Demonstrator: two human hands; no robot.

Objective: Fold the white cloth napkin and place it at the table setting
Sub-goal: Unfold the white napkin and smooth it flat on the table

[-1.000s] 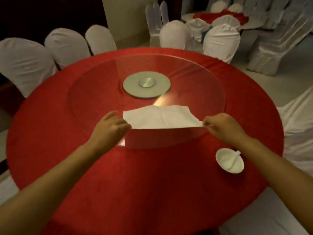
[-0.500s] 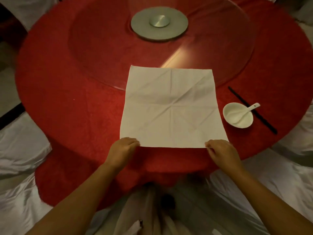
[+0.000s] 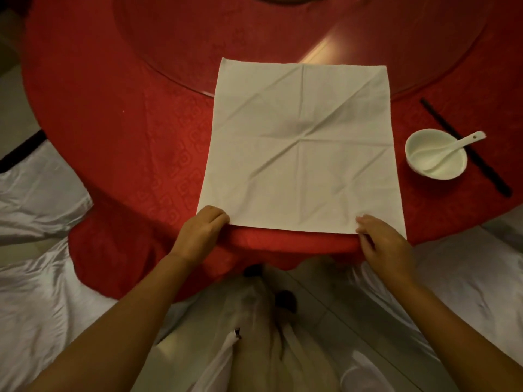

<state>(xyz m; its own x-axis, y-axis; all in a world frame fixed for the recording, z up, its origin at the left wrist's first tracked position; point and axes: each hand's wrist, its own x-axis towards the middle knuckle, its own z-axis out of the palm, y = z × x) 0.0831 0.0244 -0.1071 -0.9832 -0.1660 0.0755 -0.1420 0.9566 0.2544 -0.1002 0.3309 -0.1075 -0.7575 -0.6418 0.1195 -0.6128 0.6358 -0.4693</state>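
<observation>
The white napkin lies spread flat on the red surface. The left hand and the right hand each have a grip pinching a near corner of the napkin. A bowl sits right of the napkin.

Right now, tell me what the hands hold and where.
The napkin: left hand at its near left corner, right hand at its near right corner.

Napkin lies flat on the table before you, far edge over the glass turntable. Right of it: bowl holding a spoon. Chopsticks lie just beyond the bowl.
</observation>
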